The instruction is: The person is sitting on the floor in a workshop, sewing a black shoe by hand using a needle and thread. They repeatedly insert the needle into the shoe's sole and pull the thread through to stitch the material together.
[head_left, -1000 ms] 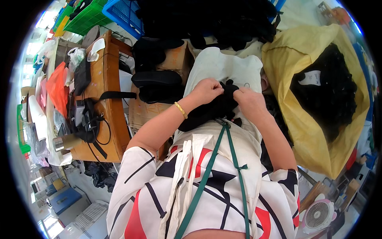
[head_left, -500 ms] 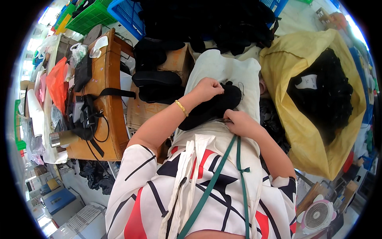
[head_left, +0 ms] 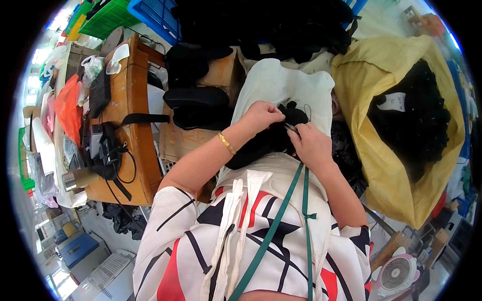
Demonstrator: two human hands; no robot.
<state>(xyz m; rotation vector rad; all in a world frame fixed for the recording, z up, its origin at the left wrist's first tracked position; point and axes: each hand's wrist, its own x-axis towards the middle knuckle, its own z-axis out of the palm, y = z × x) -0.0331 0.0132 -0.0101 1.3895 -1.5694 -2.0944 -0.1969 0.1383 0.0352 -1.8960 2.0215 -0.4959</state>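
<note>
A black, slipper-shaped cloth piece (head_left: 258, 144) lies across my lap on the off-white apron cloth (head_left: 271, 80). At its far end is a rounded black part (head_left: 295, 114), with a thin dark loop of thread (head_left: 308, 111) standing beside it. My left hand (head_left: 265, 115), with a gold bracelet on its wrist, is closed in a pinch at that end; whatever is between the fingertips is too small to make out. Close by on the right, my right hand (head_left: 310, 142) is closed round a small metal tool (head_left: 291, 127), whose tip points at the left fingertips.
Black slipper-shaped pieces (head_left: 196, 98) lie on cardboard boxes (head_left: 221, 70) ahead left. A blue crate (head_left: 155, 20) with black pieces stands at the back. A yellow sack (head_left: 396, 180) holding black items is on the right, a wooden table (head_left: 138, 90) on the left, a fan (head_left: 396, 273) lower right.
My right hand has moved up and away from my body, bringing the metal tool from the near edge of the black piece to beside my left fingertips. The left hand stays pinched.
</note>
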